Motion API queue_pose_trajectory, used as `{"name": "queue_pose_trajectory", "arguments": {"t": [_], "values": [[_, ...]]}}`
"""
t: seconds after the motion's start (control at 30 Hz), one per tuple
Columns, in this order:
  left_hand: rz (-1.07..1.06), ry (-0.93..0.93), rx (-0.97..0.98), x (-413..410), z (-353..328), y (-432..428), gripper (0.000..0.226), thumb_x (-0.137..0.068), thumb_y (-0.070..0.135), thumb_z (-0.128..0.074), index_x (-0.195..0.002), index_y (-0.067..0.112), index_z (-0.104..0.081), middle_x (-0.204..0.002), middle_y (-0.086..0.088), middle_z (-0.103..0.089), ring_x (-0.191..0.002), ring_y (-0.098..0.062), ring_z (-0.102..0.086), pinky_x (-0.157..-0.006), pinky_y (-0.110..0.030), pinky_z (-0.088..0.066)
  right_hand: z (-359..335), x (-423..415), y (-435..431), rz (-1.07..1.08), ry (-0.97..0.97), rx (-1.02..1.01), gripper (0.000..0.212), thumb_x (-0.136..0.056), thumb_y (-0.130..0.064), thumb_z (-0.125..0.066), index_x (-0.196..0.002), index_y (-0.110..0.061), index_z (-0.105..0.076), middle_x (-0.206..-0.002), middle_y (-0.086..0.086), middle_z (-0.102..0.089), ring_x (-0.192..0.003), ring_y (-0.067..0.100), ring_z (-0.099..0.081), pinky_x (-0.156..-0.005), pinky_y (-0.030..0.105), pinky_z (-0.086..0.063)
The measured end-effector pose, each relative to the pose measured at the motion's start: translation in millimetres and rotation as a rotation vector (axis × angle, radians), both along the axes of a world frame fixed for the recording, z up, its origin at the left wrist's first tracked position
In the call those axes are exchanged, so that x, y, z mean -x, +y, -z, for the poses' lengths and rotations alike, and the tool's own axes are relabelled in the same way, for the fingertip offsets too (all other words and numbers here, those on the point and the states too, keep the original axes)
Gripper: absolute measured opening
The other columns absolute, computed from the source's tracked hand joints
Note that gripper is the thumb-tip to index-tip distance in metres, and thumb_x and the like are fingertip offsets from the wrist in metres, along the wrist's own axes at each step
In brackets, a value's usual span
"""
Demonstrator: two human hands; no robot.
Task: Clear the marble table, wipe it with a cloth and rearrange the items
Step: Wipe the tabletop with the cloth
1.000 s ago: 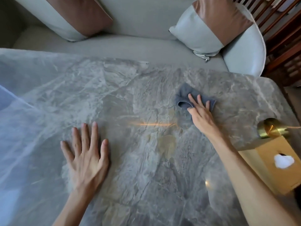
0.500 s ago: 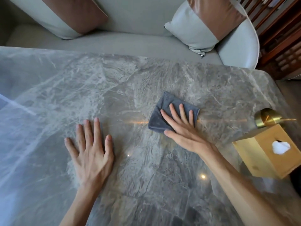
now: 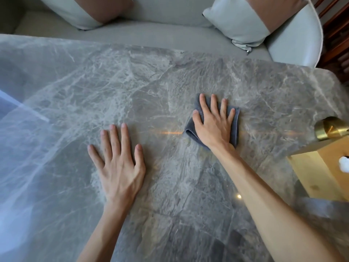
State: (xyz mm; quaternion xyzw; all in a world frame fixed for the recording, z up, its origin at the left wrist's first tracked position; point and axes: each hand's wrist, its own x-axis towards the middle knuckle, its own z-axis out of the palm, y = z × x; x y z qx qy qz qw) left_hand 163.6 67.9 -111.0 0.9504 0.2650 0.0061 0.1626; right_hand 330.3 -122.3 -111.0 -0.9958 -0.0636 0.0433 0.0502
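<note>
**Flat palm on the cloth, mid-table**

Right hand (image 3: 214, 123) is down on the grey cloth (image 3: 234, 129), palm flat, all fingers spread and straight, pressing the folded fabric against the marble table (image 3: 132, 82). No pinch, no grasp here: the hand lies open on top, and the cloth peeks out at the left edge, beyond the fingertips and along the right side. That puts the cloth right of centre on the tabletop, about midway between the near and far edges.

Over on the other side, the left hand (image 3: 118, 167) is planted flat on the bare marble, fingers fanned wide, holding nothing. The 2 hands sit apart, with an orange streak of reflected light (image 3: 171, 132) on the stone between them.

At the right edge, a wooden tissue box (image 3: 324, 173) with white tissue (image 3: 344, 164) poking out of its top, and just behind it a round brass object (image 3: 329, 127); what exactly it is I cannot tell. Beyond the table's far edge runs a pale sofa (image 3: 151, 36) with 2 grey-and-brown cushions, 1 at left (image 3: 90, 10), 1 at right (image 3: 251, 21).
</note>
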Motion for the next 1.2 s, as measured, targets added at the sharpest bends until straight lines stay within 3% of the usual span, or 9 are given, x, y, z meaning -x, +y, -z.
{"name": "queue_pose_trajectory", "arguments": {"t": [0.2, 0.33, 0.43, 0.53, 0.63, 0.83, 0.97, 1.07, 1.2], "values": [[-0.008, -0.001, -0.011, -0.3, 0.7, -0.5, 0.063, -0.099, 0.046, -0.021, -0.157, 0.029, -0.003, -0.166, -0.001, -0.003, -0.154, -0.020, 0.003, -0.121, -0.058, 0.001, -12.8, 41.2, -1.4, -0.381, 0.044, -0.101, 0.054, -0.099, -0.049, -0.025, -0.151, -0.038, -0.021, -0.163, -0.005, -0.015, -0.151, 0.026, -0.004, -0.119, 0.057, -0.003], [0.001, -0.007, -0.030, 0.6, 1.2, -0.4, 0.062, -0.100, 0.044, -0.023, -0.157, 0.028, -0.005, -0.166, -0.003, -0.005, -0.154, -0.021, 0.001, -0.121, -0.058, 0.001, -15.6, 103.5, -13.8, -0.532, 0.057, -0.001, 0.054, -0.100, -0.049, -0.025, -0.152, -0.041, -0.014, -0.164, -0.006, -0.009, -0.152, 0.025, 0.000, -0.120, 0.056, -0.004], [0.009, 0.002, -0.046, 0.5, 2.3, -0.3, 0.059, -0.101, 0.042, -0.024, -0.157, 0.028, -0.008, -0.166, -0.005, -0.006, -0.154, -0.024, -0.001, -0.121, -0.059, 0.000, -14.0, 113.6, -43.8, -0.485, 0.045, 0.085, 0.054, -0.100, -0.051, -0.021, -0.152, -0.043, -0.007, -0.164, -0.005, -0.003, -0.151, 0.026, 0.002, -0.119, 0.058, -0.009], [0.012, 0.013, -0.061, 0.6, 3.4, -0.8, 0.058, -0.103, 0.041, -0.024, -0.157, 0.028, -0.008, -0.166, -0.005, -0.004, -0.154, -0.024, 0.000, -0.121, -0.060, 0.000, -9.8, 85.6, -52.4, -0.229, 0.021, 0.119, 0.054, -0.099, -0.053, -0.011, -0.152, -0.043, -0.001, -0.164, -0.002, -0.002, -0.151, 0.030, 0.002, -0.116, 0.063, -0.010], [0.010, 0.008, -0.064, 0.8, 4.0, -0.1, 0.057, -0.103, 0.040, -0.024, -0.157, 0.029, -0.009, -0.166, -0.005, -0.004, -0.154, -0.024, 0.000, -0.121, -0.060, 0.000, -5.7, 68.5, -17.9, -0.022, 0.044, 0.074, 0.056, -0.097, -0.056, -0.011, -0.151, -0.046, 0.002, -0.164, -0.003, 0.002, -0.150, 0.035, 0.008, -0.114, 0.069, -0.001], [0.016, -0.002, -0.060, 3.1, 0.9, -0.4, 0.057, -0.103, 0.037, -0.026, -0.157, 0.028, -0.009, -0.166, -0.005, -0.005, -0.153, -0.024, -0.001, -0.121, -0.060, 0.000, -16.2, 126.2, -32.1, -0.270, 0.072, 0.115, 0.054, -0.099, -0.054, -0.018, -0.150, -0.048, -0.001, -0.164, -0.005, 0.002, -0.150, 0.035, 0.007, -0.113, 0.070, -0.002], [0.013, 0.002, -0.071, 1.2, 1.6, -2.7, 0.057, -0.103, 0.037, -0.026, -0.157, 0.027, -0.010, -0.166, -0.006, -0.005, -0.153, -0.025, -0.001, -0.120, -0.061, 0.000, -14.6, 88.8, -65.9, -0.007, 0.079, 0.123, 0.053, -0.098, -0.054, -0.010, -0.148, -0.051, 0.004, -0.164, -0.007, 0.001, -0.151, 0.031, 0.006, -0.112, 0.070, -0.004], [0.001, 0.001, -0.068, 0.9, 2.4, -2.7, 0.057, -0.103, 0.037, -0.027, -0.156, 0.027, -0.012, -0.166, -0.007, -0.007, -0.153, -0.026, -0.002, -0.120, -0.062, -0.002, -10.0, 50.5, -25.0, 0.084, 0.091, -0.002, 0.052, -0.098, -0.056, -0.010, -0.147, -0.053, 0.007, -0.164, -0.009, 0.008, -0.149, 0.032, 0.014, -0.109, 0.073, 0.003], [0.013, -0.004, -0.066, 3.0, 3.1, -1.7, 0.056, -0.103, 0.036, -0.028, -0.156, 0.028, -0.013, -0.166, -0.007, -0.007, -0.153, -0.025, -0.002, -0.120, -0.062, -0.002, -17.5, 106.9, 14.6, -0.242, 0.049, 0.028, 0.053, -0.099, -0.055, -0.017, -0.150, -0.049, -0.002, -0.164, -0.009, 0.003, -0.150, 0.032, 0.010, -0.111, 0.070, 0.000]]}}
